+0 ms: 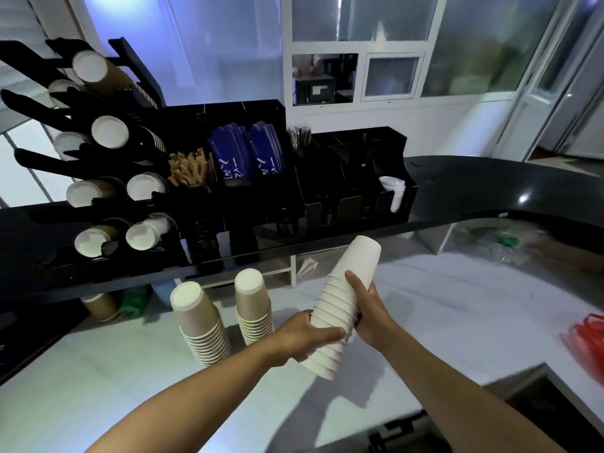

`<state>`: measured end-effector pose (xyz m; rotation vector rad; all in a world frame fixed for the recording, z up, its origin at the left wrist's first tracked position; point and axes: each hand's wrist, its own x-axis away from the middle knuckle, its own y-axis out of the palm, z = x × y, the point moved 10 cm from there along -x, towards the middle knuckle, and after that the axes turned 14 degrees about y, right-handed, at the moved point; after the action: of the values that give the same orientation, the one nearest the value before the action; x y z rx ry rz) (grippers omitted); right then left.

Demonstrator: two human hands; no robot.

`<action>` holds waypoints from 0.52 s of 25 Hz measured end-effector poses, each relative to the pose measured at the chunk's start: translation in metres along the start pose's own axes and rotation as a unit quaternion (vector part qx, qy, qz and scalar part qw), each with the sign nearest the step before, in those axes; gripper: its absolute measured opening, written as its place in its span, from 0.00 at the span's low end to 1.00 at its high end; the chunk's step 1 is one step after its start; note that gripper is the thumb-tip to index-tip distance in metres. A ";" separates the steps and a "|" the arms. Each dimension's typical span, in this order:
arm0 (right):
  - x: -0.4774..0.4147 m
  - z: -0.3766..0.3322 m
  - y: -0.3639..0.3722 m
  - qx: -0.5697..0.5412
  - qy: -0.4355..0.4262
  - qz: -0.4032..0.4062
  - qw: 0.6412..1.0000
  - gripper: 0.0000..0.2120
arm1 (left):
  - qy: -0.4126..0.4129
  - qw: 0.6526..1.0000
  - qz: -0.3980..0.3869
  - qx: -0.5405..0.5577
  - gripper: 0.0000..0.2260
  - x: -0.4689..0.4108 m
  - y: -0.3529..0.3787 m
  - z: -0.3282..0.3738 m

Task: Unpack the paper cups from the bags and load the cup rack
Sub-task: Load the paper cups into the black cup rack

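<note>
Left hand (302, 338), right hand (371, 310) clasp tilted cup stack (338, 300) — seemingly midair.

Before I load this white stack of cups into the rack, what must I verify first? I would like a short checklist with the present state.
1. Both hands grip the white cup stack: ok; left hand low, right hand at the middle.
2. Stack out of its bag: ok.
3. Cups nested evenly: ok; the stack is held tilted.
4. Free slot in the cup rack: cannot tell.
5. Brown stacks upright on the counter, apart from the hands: ok.
</note>
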<state>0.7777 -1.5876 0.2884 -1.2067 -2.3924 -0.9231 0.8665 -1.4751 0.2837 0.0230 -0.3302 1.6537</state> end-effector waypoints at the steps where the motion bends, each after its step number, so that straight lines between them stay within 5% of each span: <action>1: 0.000 0.001 0.002 0.002 -0.003 -0.009 1.000 0.33 | 0.002 1.000 -0.006 0.010 0.24 -0.001 -0.001 0.001; 5: -0.001 0.001 0.018 0.039 -0.017 -0.053 0.998 0.32 | 0.013 0.999 -0.010 0.046 0.23 -0.002 -0.006 0.005; 13: -0.006 0.001 0.017 0.052 -0.032 0.007 0.998 0.29 | -0.019 0.999 0.002 0.041 0.27 -0.006 -0.009 -0.009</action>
<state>0.7945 -1.5832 0.2917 -1.2299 -2.4447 -0.7564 0.8778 -1.4782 0.2753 0.1157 -0.2925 1.6717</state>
